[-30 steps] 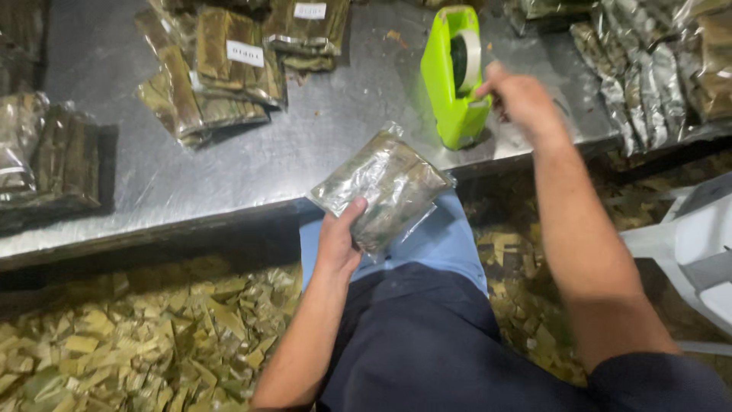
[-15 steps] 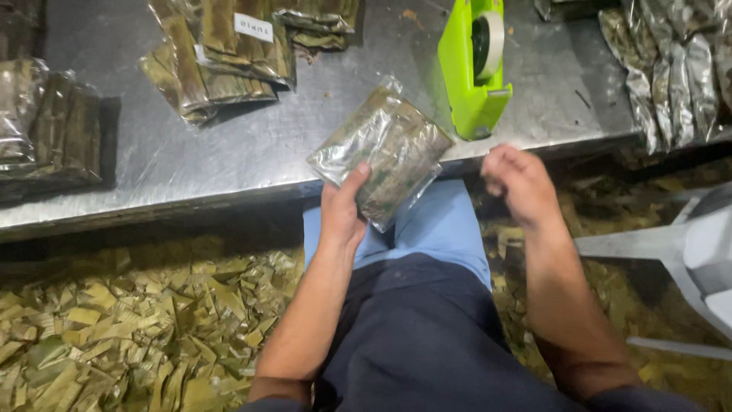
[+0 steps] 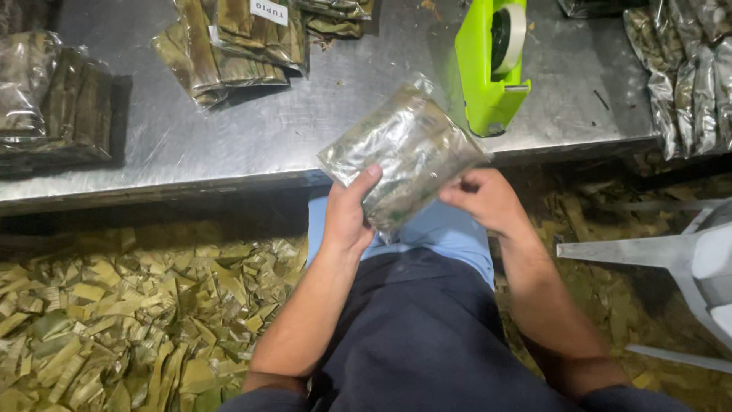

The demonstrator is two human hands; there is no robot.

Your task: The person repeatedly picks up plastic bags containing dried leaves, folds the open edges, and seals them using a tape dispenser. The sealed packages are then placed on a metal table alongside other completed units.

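My left hand [image 3: 347, 214] grips a clear plastic bag of folded green-brown leaves [image 3: 402, 149] by its lower left edge, holding it up at the front edge of the steel table [image 3: 252, 145]. Fingers of my right hand [image 3: 484, 200] touch the bag's lower right corner. A bright green tape dispenser [image 3: 492, 65] with a white roll stands on the table just behind the bag.
More filled leaf bags lie on the table at the far left [image 3: 53, 95], back centre [image 3: 229, 42] and right [image 3: 682, 65]. Cut leaf scraps [image 3: 114, 320] cover the floor on the left. A white plastic chair [image 3: 679, 259] stands at the right.
My right hand left the tape dispenser, came down and back, and now meets the bag's lower corner. The left hand kept the bag, raising it slightly.
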